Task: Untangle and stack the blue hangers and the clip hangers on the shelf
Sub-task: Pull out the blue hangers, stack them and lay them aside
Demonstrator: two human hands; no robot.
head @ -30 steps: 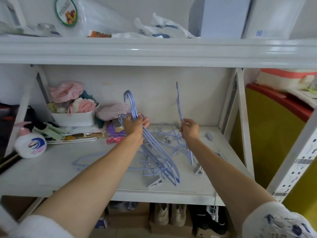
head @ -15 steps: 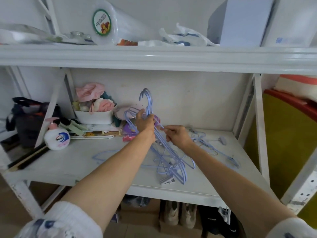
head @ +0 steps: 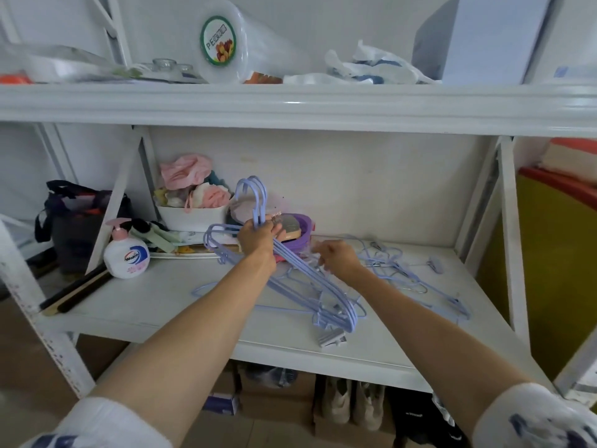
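Head view: the left hand [head: 258, 237] grips a bunch of blue hangers [head: 310, 279] at their necks, fingers curled tight around them, hooks standing up above the fist and the shoulders slanting down to the white shelf [head: 155, 305]. One grey clip [head: 331, 338] lies at the bunch's lower end near the shelf's front edge. The right hand [head: 336, 258] hovers just beside the bunch, blurred; its fingers look loosely curled, and I cannot tell whether they pinch anything. More clip hangers [head: 403, 270] lie tangled on the shelf to the right. At the left stand a hand-soap bottle [head: 126, 257] and a white tub of cloths [head: 192, 210].
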